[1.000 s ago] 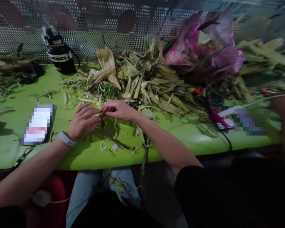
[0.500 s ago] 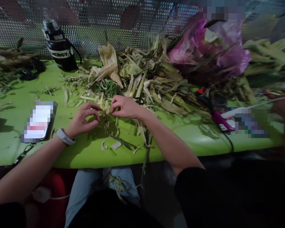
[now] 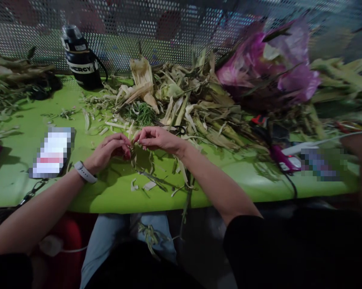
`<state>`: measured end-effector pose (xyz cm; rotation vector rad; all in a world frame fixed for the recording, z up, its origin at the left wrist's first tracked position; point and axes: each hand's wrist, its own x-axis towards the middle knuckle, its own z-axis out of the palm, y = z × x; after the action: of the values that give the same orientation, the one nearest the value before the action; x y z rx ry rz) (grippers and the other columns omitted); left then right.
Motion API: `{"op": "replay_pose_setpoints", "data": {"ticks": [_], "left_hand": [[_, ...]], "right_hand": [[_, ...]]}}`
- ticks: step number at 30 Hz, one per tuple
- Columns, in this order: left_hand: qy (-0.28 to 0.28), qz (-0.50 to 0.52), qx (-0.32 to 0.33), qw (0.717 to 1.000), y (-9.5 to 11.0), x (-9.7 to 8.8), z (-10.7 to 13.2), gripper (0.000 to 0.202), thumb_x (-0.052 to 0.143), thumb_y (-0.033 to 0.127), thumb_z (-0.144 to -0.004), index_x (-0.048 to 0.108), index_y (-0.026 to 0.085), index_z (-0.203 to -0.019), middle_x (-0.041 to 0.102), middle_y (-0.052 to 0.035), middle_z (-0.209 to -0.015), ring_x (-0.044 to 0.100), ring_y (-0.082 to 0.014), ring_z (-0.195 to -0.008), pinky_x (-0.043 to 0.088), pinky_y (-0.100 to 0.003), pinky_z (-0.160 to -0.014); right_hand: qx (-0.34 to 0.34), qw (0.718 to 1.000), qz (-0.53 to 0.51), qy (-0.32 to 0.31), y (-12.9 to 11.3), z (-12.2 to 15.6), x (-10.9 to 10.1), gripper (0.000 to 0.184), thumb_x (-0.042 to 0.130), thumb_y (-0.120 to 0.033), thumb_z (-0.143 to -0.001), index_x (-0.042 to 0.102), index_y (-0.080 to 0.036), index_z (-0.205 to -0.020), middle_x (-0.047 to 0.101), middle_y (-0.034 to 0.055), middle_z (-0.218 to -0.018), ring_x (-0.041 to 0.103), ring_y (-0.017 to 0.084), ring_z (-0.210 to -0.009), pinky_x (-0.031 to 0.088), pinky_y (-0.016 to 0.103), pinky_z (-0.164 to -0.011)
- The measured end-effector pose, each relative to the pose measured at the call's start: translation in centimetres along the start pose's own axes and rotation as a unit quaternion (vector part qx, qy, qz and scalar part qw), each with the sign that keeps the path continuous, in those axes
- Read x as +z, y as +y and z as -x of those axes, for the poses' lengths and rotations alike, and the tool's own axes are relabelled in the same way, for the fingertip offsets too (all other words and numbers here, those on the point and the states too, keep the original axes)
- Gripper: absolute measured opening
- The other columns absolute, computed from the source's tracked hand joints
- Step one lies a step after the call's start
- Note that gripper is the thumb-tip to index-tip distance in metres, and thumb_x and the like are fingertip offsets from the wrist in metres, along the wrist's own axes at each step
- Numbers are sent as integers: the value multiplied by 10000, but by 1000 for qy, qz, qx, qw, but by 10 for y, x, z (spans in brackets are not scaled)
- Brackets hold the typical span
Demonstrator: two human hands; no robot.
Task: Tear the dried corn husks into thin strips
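My left hand (image 3: 108,150) and my right hand (image 3: 156,139) meet over the green table (image 3: 114,194), fingertips pinched together on a small husk-wrapped plant piece (image 3: 140,156) that hangs a little below them. A white band sits on my left wrist. Torn husk strips (image 3: 147,185) lie on the table under my hands. Just beyond my hands is a big heap of pale husks and stalks (image 3: 181,100), with black scissors (image 3: 177,129) at its near edge.
A phone (image 3: 52,152) lies left of my left hand. A black bottle (image 3: 81,60) stands at the back left by the perforated screen. Purple plastic bag (image 3: 268,68) sits back right, a pink tool (image 3: 281,158) and cables lie right. Another person's arm (image 3: 361,160) shows at far right.
My hands have drawn together again and lifted the husk piece slightly; its leaves now hang below my fingers. The view has shifted a little to the left.
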<state>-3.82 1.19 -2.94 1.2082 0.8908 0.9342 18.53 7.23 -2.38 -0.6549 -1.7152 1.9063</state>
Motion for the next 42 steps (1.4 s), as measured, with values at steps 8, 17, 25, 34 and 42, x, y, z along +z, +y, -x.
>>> {"op": "replay_pose_setpoints", "data": {"ticks": [8,17,25,34,42], "left_hand": [[-17,-167,-17,986,3,-5,1,206,688,332,-820,600,176,-921,631,0,-720,603,-130,-622,506,-258,-611],[-61,-468,166,866,2,-7,-4,241,531,317,-907,613,174,-730,583,-24,-721,543,-143,-671,427,-268,-646],[-97,-492,168,849,2,-10,-6,237,504,297,-902,611,166,-735,609,-47,-758,559,-163,-720,430,-279,-687],[-61,-444,127,885,3,-7,-4,223,537,318,-889,590,167,-733,563,-13,-710,533,-141,-670,421,-270,-653],[-40,-442,122,888,0,-6,-5,358,503,381,-933,505,182,-635,504,0,-629,475,-130,-581,363,-272,-569]], "right_hand": [[1,989,-148,-2,12,-3,4,282,785,-299,-780,541,-158,-803,716,34,-894,600,53,-595,323,125,-415],[39,999,10,36,4,-3,10,131,567,-133,-922,517,-165,-805,631,-11,-754,584,86,-682,471,224,-673],[61,972,228,0,-1,-1,4,114,537,-204,-949,487,-180,-849,546,-16,-763,543,120,-690,448,270,-678],[3,867,498,-12,-15,5,5,68,642,-204,-878,653,-144,-849,570,36,-850,510,142,-756,369,299,-733],[-41,969,243,14,-13,6,-6,258,660,-389,-874,585,-156,-789,596,41,-961,533,105,-754,429,266,-692]]}}
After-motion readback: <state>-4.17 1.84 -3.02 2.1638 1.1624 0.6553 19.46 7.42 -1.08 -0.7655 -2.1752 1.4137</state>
